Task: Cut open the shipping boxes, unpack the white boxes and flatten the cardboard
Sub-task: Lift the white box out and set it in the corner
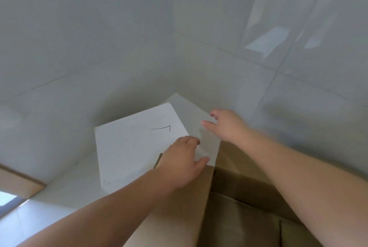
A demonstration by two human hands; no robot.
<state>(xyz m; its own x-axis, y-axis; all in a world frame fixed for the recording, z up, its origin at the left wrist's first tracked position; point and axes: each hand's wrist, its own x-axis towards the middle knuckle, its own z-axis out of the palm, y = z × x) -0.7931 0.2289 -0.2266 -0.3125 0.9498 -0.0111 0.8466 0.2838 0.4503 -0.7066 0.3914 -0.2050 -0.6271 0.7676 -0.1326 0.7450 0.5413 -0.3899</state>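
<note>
- A white box [137, 147], marked with a thin black line on top, sits in the corner of the tiled walls [99, 37].
- The left hand [181, 162] rests on the white box's near right edge, fingers spread and fairly straight, gripping nothing.
- The right hand [225, 125] reaches past the white box's right side, fingers loose and open; it is blurred.
- Brown cardboard [235, 217] lies just below the white box, under both forearms.
</note>
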